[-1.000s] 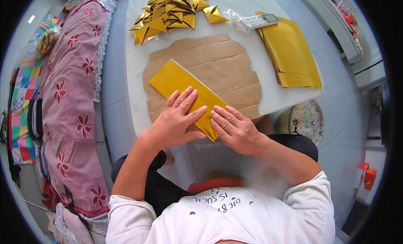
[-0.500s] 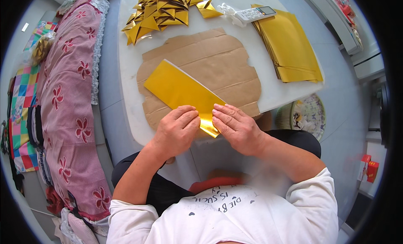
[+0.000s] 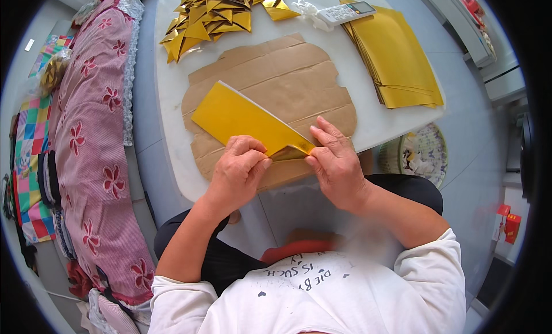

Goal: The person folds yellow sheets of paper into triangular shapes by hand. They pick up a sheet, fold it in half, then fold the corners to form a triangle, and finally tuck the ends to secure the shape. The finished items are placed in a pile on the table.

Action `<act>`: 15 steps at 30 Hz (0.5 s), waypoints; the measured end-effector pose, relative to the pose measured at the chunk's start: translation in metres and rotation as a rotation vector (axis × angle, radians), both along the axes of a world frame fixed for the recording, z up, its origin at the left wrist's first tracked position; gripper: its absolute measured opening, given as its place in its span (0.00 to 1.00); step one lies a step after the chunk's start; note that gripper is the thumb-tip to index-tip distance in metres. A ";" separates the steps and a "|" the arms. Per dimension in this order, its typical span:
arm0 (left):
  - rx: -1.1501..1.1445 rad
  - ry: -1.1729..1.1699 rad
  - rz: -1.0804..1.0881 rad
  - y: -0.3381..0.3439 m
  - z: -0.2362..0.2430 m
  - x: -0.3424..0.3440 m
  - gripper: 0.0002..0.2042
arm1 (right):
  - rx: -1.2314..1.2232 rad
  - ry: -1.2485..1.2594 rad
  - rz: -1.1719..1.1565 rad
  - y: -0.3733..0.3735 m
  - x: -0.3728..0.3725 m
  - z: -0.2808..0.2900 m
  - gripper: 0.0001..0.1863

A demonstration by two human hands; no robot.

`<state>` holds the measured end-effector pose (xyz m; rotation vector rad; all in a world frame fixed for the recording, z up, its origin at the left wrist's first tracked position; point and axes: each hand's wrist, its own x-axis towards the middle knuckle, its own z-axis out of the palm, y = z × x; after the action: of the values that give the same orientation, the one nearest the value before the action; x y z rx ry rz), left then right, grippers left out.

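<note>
Gold on its upper face, with a pale strip along one long edge, a long rectangular foil-paper sheet (image 3: 241, 115) lies on a flattened brown cardboard piece (image 3: 270, 64), close to the near edge of the white, smooth-topped bench (image 3: 355, 75). Its long axis runs aslant, from a free end toward the bench's left edge to a near end between the hands, so most of its length stretches away to the far left of the fingers. Both hands are at that near end, the left hand (image 3: 238, 167) at its left corner and the right hand (image 3: 339, 167) at its right; neither is clearly nearer. A raised fold shows between them.

The left fingers are curled and closed, pinching the sheet's edge between thumb and forefinger. The right thumb and forefinger grip the opposite corner, the remaining fingers loosely extended. A stack of plain gold sheets (image 3: 397, 58) reaches the bench's near right corner.
</note>
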<state>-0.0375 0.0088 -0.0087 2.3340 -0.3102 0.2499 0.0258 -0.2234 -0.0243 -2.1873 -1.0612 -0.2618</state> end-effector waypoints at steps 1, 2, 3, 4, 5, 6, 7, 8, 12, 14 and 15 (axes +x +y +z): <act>-0.015 0.019 0.016 -0.001 -0.001 0.001 0.02 | -0.005 0.006 -0.018 0.000 0.001 0.000 0.06; -0.021 0.034 0.046 -0.003 0.000 0.001 0.02 | -0.002 0.010 -0.023 0.000 0.001 0.000 0.07; -0.027 0.050 0.076 -0.006 0.001 0.001 0.03 | 0.001 0.015 -0.027 0.001 0.001 -0.001 0.07; -0.033 0.065 0.107 -0.009 0.002 0.002 0.03 | 0.004 0.019 -0.032 0.001 0.001 -0.001 0.07; -0.020 0.053 0.120 -0.010 0.000 0.003 0.04 | -0.002 0.016 -0.044 0.001 0.000 -0.002 0.07; -0.006 0.041 0.133 -0.011 -0.003 0.004 0.05 | -0.008 0.014 -0.057 0.001 0.000 -0.002 0.08; 0.009 0.028 0.146 -0.012 -0.004 0.005 0.05 | -0.014 0.012 -0.069 0.002 -0.001 -0.002 0.09; 0.019 0.025 0.152 -0.013 -0.004 0.006 0.05 | 0.008 -0.031 -0.052 0.002 -0.002 -0.001 0.10; 0.041 0.017 0.172 -0.016 -0.004 0.009 0.06 | -0.016 -0.192 0.128 0.006 -0.013 0.000 0.16; 0.049 0.019 0.176 -0.017 -0.005 0.009 0.06 | -0.106 -0.256 0.217 0.009 -0.024 -0.005 0.19; 0.055 0.021 0.176 -0.017 -0.005 0.010 0.07 | -0.134 -0.274 0.226 0.010 -0.028 -0.010 0.22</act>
<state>-0.0277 -0.0083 -0.0133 2.4196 -0.1027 0.3051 -0.0019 -0.2133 -0.0348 -2.1649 -1.5042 -0.4055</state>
